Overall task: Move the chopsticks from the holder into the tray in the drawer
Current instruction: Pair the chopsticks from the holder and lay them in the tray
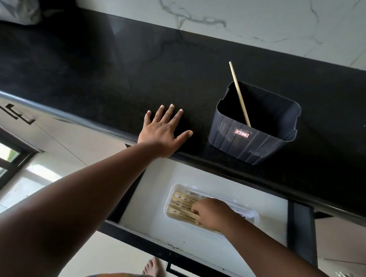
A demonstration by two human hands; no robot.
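A dark grey plastic holder [249,142] stands on the black countertop [96,70], with one wooden chopstick [239,93] leaning inside it. Below, the open white drawer [151,200] holds a clear tray [176,188] with several chopsticks [182,203] lying in it. My right hand [211,214] is down in the tray, fingers curled round a chopstick [189,215] at the tray's near side. My left hand [164,130] rests flat on the countertop edge with its fingers spread, left of the holder.
A marble-patterned wall [248,14] runs behind the counter. A grey bag-like object [15,4] sits at the far left corner. The drawer's black front [172,250] juts toward me, and a bare foot [153,268] shows on the floor below.
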